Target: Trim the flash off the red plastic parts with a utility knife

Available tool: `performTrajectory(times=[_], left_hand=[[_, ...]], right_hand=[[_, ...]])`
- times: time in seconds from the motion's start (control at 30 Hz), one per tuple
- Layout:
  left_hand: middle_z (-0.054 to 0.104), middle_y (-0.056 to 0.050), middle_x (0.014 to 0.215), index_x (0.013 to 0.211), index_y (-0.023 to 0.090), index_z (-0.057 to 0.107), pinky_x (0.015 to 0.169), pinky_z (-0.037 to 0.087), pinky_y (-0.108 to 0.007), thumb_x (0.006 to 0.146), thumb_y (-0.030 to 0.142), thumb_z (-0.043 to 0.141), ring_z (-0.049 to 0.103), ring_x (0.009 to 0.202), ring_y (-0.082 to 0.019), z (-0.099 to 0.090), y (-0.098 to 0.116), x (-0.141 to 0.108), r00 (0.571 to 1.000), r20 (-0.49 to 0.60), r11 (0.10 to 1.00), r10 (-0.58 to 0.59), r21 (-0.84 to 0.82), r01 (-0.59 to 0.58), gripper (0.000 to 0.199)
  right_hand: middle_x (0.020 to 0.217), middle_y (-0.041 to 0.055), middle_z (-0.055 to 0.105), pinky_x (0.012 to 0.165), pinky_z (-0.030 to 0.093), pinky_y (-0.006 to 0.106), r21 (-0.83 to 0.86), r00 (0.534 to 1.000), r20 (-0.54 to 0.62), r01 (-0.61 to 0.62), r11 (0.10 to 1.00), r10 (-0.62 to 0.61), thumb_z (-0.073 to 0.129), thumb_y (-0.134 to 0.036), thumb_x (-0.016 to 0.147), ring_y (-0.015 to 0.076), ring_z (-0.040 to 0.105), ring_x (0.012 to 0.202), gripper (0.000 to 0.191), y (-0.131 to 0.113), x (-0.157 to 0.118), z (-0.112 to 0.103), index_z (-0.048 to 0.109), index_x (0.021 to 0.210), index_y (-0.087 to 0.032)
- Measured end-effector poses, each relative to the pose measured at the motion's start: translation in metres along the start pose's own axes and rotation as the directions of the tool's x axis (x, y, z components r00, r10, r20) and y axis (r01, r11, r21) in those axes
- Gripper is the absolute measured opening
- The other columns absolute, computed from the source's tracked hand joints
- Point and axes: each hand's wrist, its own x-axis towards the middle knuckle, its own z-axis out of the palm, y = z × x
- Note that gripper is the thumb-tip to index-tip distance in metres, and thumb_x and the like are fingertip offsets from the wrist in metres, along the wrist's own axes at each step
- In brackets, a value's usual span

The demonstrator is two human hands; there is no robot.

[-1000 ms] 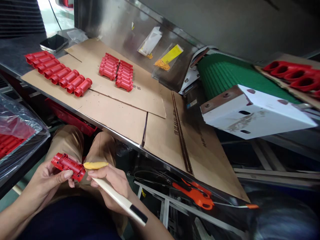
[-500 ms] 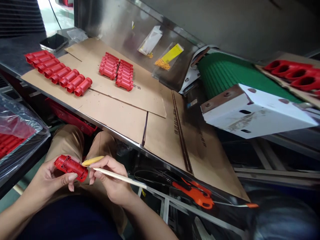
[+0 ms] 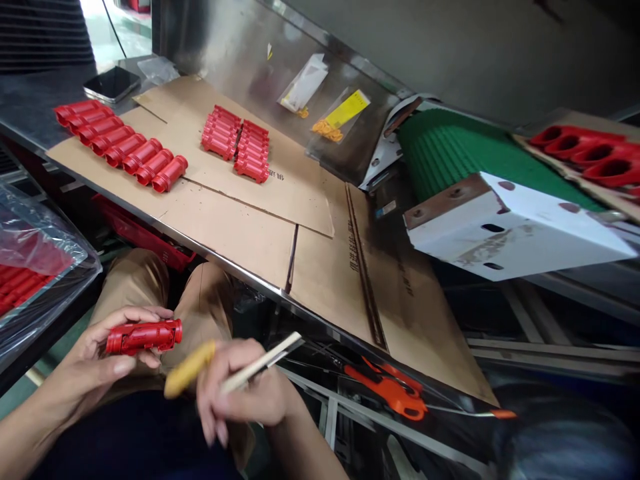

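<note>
Head camera: the red tubular part (image 3: 145,337) lies lengthwise across the left hand (image 3: 83,367), fingers closed on it; its free end faces the right hand (image 3: 255,393), apart, fingers curled round a pale stick (image 3: 263,362), yellow finger cover (image 3: 190,370) foremost.

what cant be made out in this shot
All in the head view:
yellow piece beside the right hand: outline blurred
pale stick: lower end blurred at the fingers
held red part: underside faces away, one end covered by the left hand
yellow label: print too small
</note>
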Motion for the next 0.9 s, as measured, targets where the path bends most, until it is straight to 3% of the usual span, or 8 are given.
performTrajectory(times=[0.07,0.2,0.37,0.53,0.67,0.77,0.83,0.9], left_hand=[[0.082,-0.020,0.140,0.104,0.022,0.094,0.088,0.069,-0.034,0.075,0.060,0.099,0.079,0.122,-0.040,-0.004,-0.002,0.002,0.999,0.026,0.999,-0.037,-0.031,0.038,0.048],[0.087,-0.015,0.129,0.100,0.027,0.096,0.110,0.061,-0.033,0.085,0.055,0.094,0.072,0.137,-0.036,-0.011,-0.011,0.006,0.998,0.041,0.996,0.054,0.071,-0.057,0.033],[0.085,-0.012,0.131,0.103,0.034,0.096,0.114,0.058,-0.037,0.093,0.056,0.087,0.068,0.140,-0.035,-0.011,-0.016,0.004,0.981,0.037,0.946,0.191,0.260,-0.194,0.026],[0.084,-0.012,0.133,0.104,0.034,0.096,0.117,0.057,-0.041,0.093,0.055,0.086,0.069,0.137,-0.036,-0.013,-0.018,0.002,0.978,-0.001,0.933,0.209,0.300,-0.199,0.026],[0.084,-0.011,0.133,0.108,0.035,0.095,0.113,0.059,-0.038,0.096,0.051,0.084,0.072,0.134,-0.034,-0.014,-0.017,0.003,0.971,0.046,0.899,0.233,0.370,-0.233,0.023],[0.085,-0.011,0.133,0.108,0.034,0.096,0.113,0.058,-0.035,0.094,0.053,0.085,0.073,0.133,-0.034,-0.013,-0.015,0.005,0.969,0.008,0.887,0.246,0.402,-0.228,0.026],[0.086,-0.011,0.133,0.112,0.032,0.095,0.113,0.059,-0.036,0.090,0.055,0.089,0.075,0.131,-0.034,-0.012,-0.014,0.006,0.985,-0.008,0.917,0.170,0.366,-0.155,0.033],[0.088,-0.010,0.130,0.125,0.033,0.091,0.106,0.064,-0.038,0.085,0.055,0.094,0.081,0.119,-0.032,-0.010,-0.014,0.006,1.000,-0.011,0.964,0.009,0.265,-0.005,0.046]], right_hand=[[0.069,0.0023,0.072,0.046,0.050,0.020,-0.032,0.977,-0.199,-0.089,0.995,0.081,0.073,-0.064,0.104,0.0104,0.061,0.048,0.047,-0.003,0.002,0.003,0.077,0.090,-0.019],[0.068,-0.0039,0.065,0.042,0.041,0.018,0.000,0.927,-0.332,-0.184,0.983,0.173,0.076,-0.049,0.102,0.0071,0.051,0.043,0.030,0.005,0.010,0.022,0.079,0.106,-0.020],[0.079,0.0014,0.075,0.042,0.041,0.019,-0.058,0.901,-0.379,-0.249,0.967,0.209,0.081,-0.043,0.095,0.0082,0.055,0.047,0.023,0.015,0.017,0.034,0.082,0.099,-0.020],[0.073,-0.0008,0.072,0.044,0.043,0.020,-0.042,0.889,-0.384,-0.287,0.957,0.249,0.081,-0.051,0.094,0.0088,0.057,0.047,0.031,0.011,0.020,0.032,0.081,0.097,-0.020],[0.069,-0.0034,0.069,0.043,0.044,0.019,0.017,0.892,-0.339,-0.312,0.950,0.299,0.082,-0.056,0.093,0.0085,0.058,0.045,0.038,0.011,0.021,0.032,0.080,0.104,-0.020],[0.064,-0.0037,0.069,0.042,0.044,0.018,0.013,0.880,-0.352,-0.337,0.942,0.319,0.084,-0.056,0.091,0.0092,0.059,0.044,0.040,0.015,0.022,0.033,0.079,0.106,-0.019],[0.058,-0.0053,0.066,0.042,0.045,0.017,0.021,0.872,-0.352,-0.357,0.934,0.341,0.082,-0.054,0.093,0.0093,0.058,0.042,0.039,0.017,0.024,0.032,0.079,0.106,-0.018],[0.054,-0.0066,0.064,0.043,0.046,0.017,0.041,0.871,-0.333,-0.371,0.928,0.362,0.079,-0.053,0.095,0.0088,0.057,0.040,0.037,0.019,0.025,0.030,0.079,0.107,-0.018]])
